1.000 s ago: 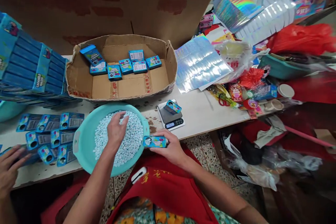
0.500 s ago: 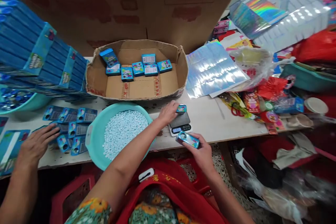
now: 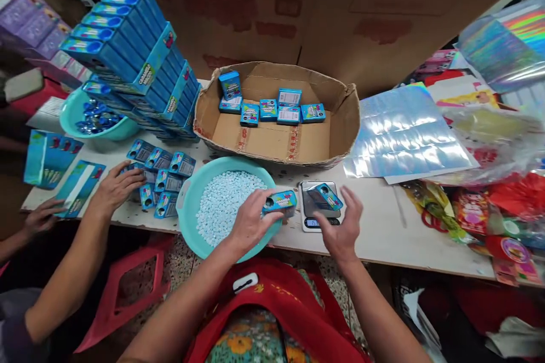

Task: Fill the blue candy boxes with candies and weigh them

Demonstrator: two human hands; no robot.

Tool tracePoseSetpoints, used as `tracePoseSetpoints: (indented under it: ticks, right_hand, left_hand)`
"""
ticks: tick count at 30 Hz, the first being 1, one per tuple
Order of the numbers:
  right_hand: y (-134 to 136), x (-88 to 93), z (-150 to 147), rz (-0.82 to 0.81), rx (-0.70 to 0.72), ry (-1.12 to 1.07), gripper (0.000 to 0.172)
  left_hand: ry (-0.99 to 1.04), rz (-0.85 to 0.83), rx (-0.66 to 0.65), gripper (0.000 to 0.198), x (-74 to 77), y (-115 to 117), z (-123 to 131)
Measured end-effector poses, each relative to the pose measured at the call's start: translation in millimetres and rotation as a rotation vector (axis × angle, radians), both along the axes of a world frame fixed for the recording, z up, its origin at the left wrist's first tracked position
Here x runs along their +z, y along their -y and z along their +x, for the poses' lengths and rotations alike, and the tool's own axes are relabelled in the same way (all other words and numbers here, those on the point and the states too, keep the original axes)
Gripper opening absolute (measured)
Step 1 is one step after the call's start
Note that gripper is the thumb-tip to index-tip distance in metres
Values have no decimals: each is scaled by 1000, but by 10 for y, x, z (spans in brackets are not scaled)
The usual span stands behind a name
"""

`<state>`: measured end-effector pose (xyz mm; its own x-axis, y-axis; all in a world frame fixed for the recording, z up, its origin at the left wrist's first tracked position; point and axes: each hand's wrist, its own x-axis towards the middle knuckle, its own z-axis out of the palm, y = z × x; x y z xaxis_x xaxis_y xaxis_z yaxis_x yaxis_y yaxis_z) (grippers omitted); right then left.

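My left hand [image 3: 251, 221] grips a small blue candy box [image 3: 280, 202] with a round hole in its face, held over the right rim of the turquoise basin [image 3: 184, 221]. Pale blue candies [image 3: 227, 204] fill much of that basin. To the right, a second blue candy box [image 3: 329, 197] rests on the plate of a small digital scale [image 3: 314, 229] with a lit display. My right hand [image 3: 344, 232] is beside it, thumb and fingers spread apart around the scale's right side, nothing in its grasp.
Behind the basin stands an open cardboard box [image 3: 275, 150] with several blue boxes inside. A co-worker's hand [image 3: 113, 190] reaches to grouped boxes [image 3: 168, 180] at left, near tall stacks [image 3: 128, 45]. Shiny sheets [image 3: 404, 136] and packaging lie at right.
My right hand has put its candy box on the scale and opened. My left hand has taken the other box off the scale and moved left over the basin. The view has shifted left.
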<state>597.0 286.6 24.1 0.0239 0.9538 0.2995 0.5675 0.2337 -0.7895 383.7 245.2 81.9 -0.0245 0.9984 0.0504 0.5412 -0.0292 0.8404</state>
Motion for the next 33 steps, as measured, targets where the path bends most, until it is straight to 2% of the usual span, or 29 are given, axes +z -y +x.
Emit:
tracePoseSetpoints:
  ticks: [1,3,5,7,8,11,13,15,18,20,22,25,27,30,33]
  right_hand:
    - [92,100,-103,-108,144,-62,74]
    - [243,232,-327,-381,343,-194,58]
    - [329,259,-526,-555,363,-277,41]
    - [365,214,-660,-597,319,-313,37]
    - [375,180,-703,-599,313,-324,38]
    - [410,89,-780,-612,340,-328,41]
    - [433,57,-823,-608,333,-312,42]
    - [437,49,-867,-592,309,-304,42]
    - [406,57,-920,-554,285,-306,39]
    - [376,56,-944,-537,290,-306,38]
    - [353,44,-968,-520,306,-298,39]
    - [342,12,-1032,-489,346,-275,40]
    - [340,-6,-1097,-478,378,-265,37]
    - [328,-19,-1199,-476,394,-275,33]
    - [296,-13,-1265,-491,385,-307,32]
  left_hand:
    - [39,-22,-28,38,3,38,-14]
    - [126,-79,-36,34,-60,79,-119]
    - [105,-158,69,34,-240,91,-335]
    - [-110,-270,194,34,-516,93,-605]
    - [-265,-338,195,32,-667,97,-732]
    - [-457,-451,58,21,-1037,139,-998]
    - [-451,-443,4,18,-1154,185,-1084]
    - [-412,-425,37,18,-1169,223,-1138]
    - [-161,-501,158,19,-1035,238,-1211]
    - [62,-548,196,23,-836,221,-1235]
    - [165,-490,182,25,-557,189,-1213]
    - [63,-287,37,16,-123,129,-1080]
    - [-40,-193,-88,14,64,93,-967]
    - [-154,-141,-200,25,155,73,-876]
    - [-144,-123,-198,27,176,92,-926]
